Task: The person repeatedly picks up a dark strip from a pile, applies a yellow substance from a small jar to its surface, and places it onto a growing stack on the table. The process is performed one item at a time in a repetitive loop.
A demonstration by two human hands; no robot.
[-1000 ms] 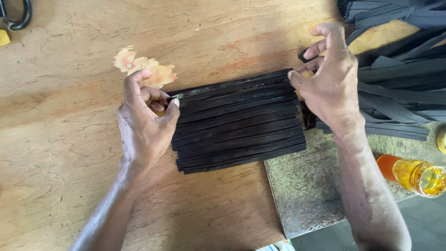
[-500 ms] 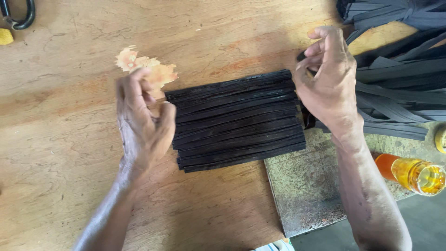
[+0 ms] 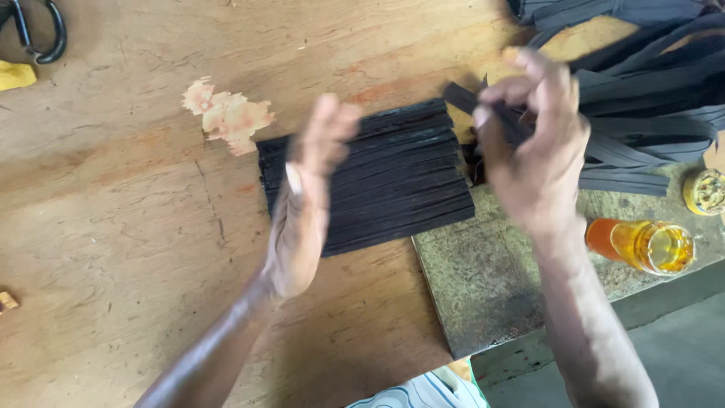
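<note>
The flat, open left hand (image 3: pixel 306 200) hovers over the black strip stack (image 3: pixel 393 177); the right hand (image 3: pixel 532 143) pinches one strip's end.

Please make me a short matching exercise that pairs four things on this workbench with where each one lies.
Things:
1. black strips
2. scissors
3. orange bottle
4. left hand

Places:
A. top left corner of the wooden table
B. on its side at the right edge
C. raised over the left part of the stack
D. stacked side by side at the centre

Pairs: 1-D, 2-A, 3-B, 4-C
</note>
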